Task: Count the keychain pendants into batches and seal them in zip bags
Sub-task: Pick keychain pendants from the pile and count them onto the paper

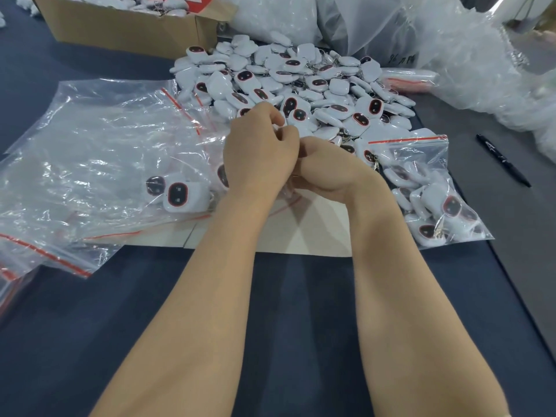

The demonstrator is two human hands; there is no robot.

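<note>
A heap of white keychain pendants with dark red-rimmed faces lies at the table's middle back. My left hand is at the heap's near edge, its fingers curled round a white pendant. My right hand presses against it from the right with fingers tucked under and mostly hidden; a brass clasp shows below them. An open zip bag to the left holds a few pendants. A filled zip bag lies to the right.
More empty red-striped zip bags are stacked at the left edge. White card lies under my wrists. A black marker lies to the right, a cardboard box at the back left, and crumpled plastic wrap at the back right.
</note>
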